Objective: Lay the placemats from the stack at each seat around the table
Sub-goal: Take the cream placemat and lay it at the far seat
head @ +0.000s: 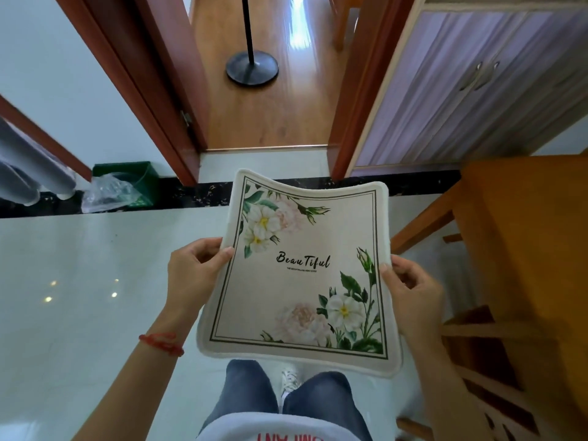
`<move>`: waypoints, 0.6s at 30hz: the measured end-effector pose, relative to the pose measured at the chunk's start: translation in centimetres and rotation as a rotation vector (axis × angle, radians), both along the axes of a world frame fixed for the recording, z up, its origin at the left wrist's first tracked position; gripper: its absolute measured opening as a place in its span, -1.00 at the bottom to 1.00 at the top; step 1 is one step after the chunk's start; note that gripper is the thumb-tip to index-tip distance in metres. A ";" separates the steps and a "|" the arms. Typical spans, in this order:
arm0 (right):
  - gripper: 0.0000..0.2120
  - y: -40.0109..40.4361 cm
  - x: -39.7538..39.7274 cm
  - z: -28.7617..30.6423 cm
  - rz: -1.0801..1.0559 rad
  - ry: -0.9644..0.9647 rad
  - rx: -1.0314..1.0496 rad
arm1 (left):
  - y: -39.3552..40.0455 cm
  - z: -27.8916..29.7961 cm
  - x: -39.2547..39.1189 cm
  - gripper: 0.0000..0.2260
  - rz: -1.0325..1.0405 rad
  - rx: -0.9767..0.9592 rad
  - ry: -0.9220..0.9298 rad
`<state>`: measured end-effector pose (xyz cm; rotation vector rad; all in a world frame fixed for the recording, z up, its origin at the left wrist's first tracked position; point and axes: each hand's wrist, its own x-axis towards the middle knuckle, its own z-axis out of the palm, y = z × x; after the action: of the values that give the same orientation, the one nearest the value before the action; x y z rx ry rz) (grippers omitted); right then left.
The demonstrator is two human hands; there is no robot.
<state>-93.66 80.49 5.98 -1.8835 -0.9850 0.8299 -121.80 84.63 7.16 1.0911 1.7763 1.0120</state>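
hands: left hand (194, 268) and right hand (410, 294) pinching one placemat (302, 275) by its sides
progress: not laid yet, table (525, 218) just off to the right

The desk (525, 218) is cut off by the right edge. The placemat (302, 275) hides most fingers (227, 252) beneath it. Small print under "Beautiful" is illegible.

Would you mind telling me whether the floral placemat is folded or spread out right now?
Spread out. The floral placemat shows its whole printed face, held by its side edges between the left hand and right hand, sagging slightly, above the floor.
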 end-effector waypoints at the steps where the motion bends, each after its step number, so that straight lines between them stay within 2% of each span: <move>1: -0.82 1.1 0.3 0.0 -0.007 0.002 0.001 | 1.4 0.0 0.4 -0.87 -0.007 0.003 0.000; 10: -0.82 11.5 2.8 -0.9 -0.123 0.020 -0.009 | 15.4 -0.6 3.5 -0.85 -0.155 -0.009 -0.035; 18: -0.81 21.4 4.3 0.1 -0.284 0.024 0.066 | 28.8 0.9 6.4 -0.88 -0.305 0.026 -0.072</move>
<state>-89.33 101.86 6.12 -1.8966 -0.6991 0.6423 -115.44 113.47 8.11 1.2795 1.4874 0.8779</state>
